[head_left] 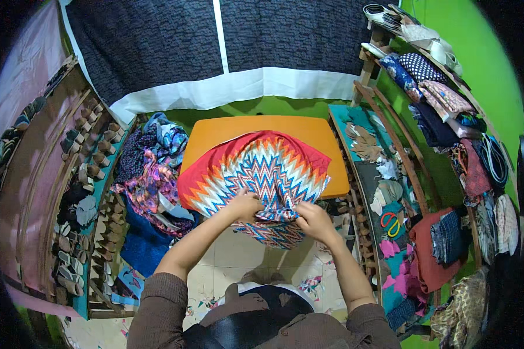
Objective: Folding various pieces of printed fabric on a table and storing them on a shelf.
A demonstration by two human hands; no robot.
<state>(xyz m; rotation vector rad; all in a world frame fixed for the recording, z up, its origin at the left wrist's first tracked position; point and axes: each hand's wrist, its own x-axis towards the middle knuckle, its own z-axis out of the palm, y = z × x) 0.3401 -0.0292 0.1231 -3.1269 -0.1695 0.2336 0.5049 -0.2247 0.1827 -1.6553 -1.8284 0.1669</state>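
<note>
A large zigzag-patterned cloth [262,154] in red, orange, white and blue is spread over an orange table [215,129]. Its near part hangs over the table's front edge in folds. My left hand [245,206] grips the cloth at the near edge, fingers curled on the fabric. To its right, my right hand [313,220] pinches a gathered fold of the same cloth. Between both hands the fabric is bunched into a band. The fingertips are partly hidden in the folds.
Crumpled patterned fabrics [154,180] lie left of the table, by a rack of shoes [75,250]. At right, a shelf holds fabric scraps and yellow-and-red-handled scissors [390,225]. Folded cloths [439,96] fill another shelf. Scraps litter the tiled floor [227,264].
</note>
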